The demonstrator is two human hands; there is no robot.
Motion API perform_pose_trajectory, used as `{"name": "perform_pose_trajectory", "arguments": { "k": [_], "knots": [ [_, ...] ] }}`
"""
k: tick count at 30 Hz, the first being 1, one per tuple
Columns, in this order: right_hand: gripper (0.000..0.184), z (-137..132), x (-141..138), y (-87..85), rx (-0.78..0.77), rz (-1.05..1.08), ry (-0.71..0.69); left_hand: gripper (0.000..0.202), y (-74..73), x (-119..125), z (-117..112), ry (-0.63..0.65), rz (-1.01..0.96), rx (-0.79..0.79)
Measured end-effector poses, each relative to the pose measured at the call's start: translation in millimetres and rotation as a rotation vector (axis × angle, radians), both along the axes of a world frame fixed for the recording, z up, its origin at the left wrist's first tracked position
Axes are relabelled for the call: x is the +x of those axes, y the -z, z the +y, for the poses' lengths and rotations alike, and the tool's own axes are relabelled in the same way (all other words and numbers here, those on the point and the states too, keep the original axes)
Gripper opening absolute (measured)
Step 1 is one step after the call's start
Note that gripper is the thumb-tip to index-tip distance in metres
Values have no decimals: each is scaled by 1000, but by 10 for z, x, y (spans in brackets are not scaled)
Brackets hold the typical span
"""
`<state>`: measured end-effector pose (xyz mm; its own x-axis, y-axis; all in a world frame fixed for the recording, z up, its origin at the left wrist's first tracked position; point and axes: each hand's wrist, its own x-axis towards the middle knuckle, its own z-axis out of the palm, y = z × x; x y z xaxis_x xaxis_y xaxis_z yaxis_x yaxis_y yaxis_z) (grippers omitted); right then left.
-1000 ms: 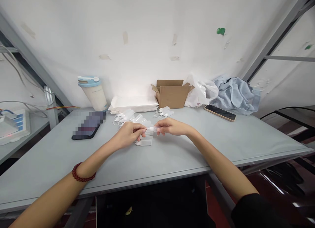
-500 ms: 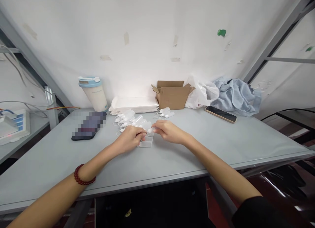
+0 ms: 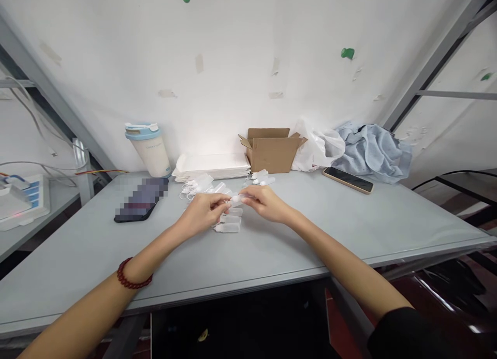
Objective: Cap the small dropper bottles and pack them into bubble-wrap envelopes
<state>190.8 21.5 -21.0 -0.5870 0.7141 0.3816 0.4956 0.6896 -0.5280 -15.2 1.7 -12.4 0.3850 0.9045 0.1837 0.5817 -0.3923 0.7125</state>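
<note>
Between my two hands is a small translucent plastic dropper bottle (image 3: 235,198), partly hidden by the fingers. My left hand (image 3: 202,212) pinches it from the left, at what looks like its cap end. From the right, the thumb and fingers of my right hand (image 3: 265,203) are closed on its other end. Below the hands, several similar bottles (image 3: 229,227) lie in a row on the grey table. A loose pile of such bottles (image 3: 200,184), with thin looped straps, lies behind my left hand. A smaller group (image 3: 261,178) rests in front of the cardboard box.
Along the wall stand a cup with a blue lid (image 3: 149,149), a stack of white sheets (image 3: 212,165), an open cardboard box (image 3: 272,153), a white plastic bag (image 3: 316,147) and a blue cloth (image 3: 373,152). Phones lie at left (image 3: 142,199) and right (image 3: 348,180).
Both hands have risen slightly away from me, keeping the small bottle between them. More of the bottle row below them shows now. The view has shifted a little.
</note>
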Motion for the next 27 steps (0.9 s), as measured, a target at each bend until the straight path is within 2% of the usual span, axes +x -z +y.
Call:
{"name": "perform_pose_trajectory", "arguments": {
  "k": [4,8,15,20,27],
  "knots": [
    [22,-1,33,-79,-81,66,41,32,-58,-10,-13,-54,-71,-24],
    [23,1,33,-79,-114,65,38,27,-54,-14,-17,-19,-92,1],
    [20,-30,-27,53,53,45,-31,23,-12,-27,-33,30,-59,68],
    [18,-53,-14,78,190,58,-46,23,-16,-28,-49,68,-62,138],
    [18,-21,-11,80,209,63,-36,19,22,1,-30,16,-63,129]
  ]
}}
